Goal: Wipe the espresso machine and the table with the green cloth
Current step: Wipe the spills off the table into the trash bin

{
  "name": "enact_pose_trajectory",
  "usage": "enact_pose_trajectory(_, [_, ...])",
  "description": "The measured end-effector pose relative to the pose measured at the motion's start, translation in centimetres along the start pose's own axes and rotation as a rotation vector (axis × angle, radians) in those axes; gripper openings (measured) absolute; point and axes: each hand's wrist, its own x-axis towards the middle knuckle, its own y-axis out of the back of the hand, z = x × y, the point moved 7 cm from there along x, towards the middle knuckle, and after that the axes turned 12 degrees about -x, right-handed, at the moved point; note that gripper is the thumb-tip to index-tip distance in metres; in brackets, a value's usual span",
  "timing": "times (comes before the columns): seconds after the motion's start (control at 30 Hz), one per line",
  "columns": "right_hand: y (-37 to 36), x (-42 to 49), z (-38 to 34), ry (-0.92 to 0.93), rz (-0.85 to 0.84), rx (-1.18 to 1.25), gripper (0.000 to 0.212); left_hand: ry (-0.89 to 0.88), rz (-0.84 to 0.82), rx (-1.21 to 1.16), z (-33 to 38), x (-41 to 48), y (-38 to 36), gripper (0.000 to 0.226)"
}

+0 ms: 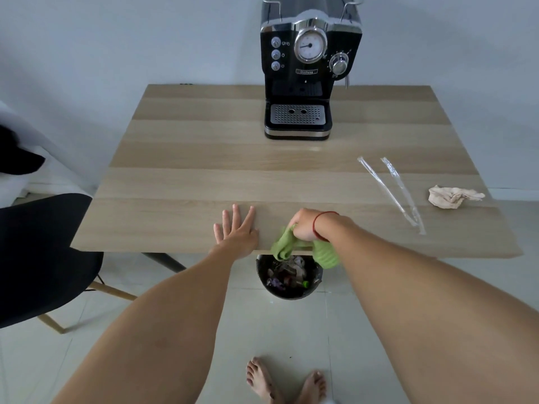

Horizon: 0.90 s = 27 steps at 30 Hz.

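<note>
The green cloth (303, 250) hangs bunched from my right grip (306, 227), fingers curled tight around it at the near edge of the counter (204, 158), its ends dangling over the rim. Directly below, on the floor, the black bin (288, 277) holds mixed wrappers and crumpled scraps. My left grip (236, 231) lies flat beside it, fingers spread on the wood. The espresso machine (309, 68) stands at the far edge. Two clear wrappers (390, 191) and a crumpled tissue (452, 196) lie to my right.
</note>
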Motion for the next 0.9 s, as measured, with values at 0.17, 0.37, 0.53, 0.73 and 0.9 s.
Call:
enact_pose_trajectory(0.17, [3.2,0.7,1.9,-0.041,0.340,0.240,0.056,0.038,0.054,-0.054,-0.1,1.1,1.8,0.062])
enact_pose_trajectory(0.37, [1.3,6.3,1.6,-0.006,0.402,0.182,0.066,0.066,0.055,-0.027,-0.6,3.7,1.9,0.060])
enact_pose_trajectory(0.53, [-1.8,6.9,-1.4,0.156,0.410,-0.094,0.060,0.073,0.052,0.002,0.0,5.0,2.8,0.055])
enact_pose_trajectory(0.73, [-1.1,3.6,-1.7,0.165,0.247,0.194,0.038,0.070,0.043,-0.022,0.1,4.7,3.4,0.054])
enact_pose_trajectory(0.9, [3.8,3.5,3.7,-0.033,0.389,0.262,0.037,0.076,0.040,-0.007,0.0,4.7,3.1,0.057])
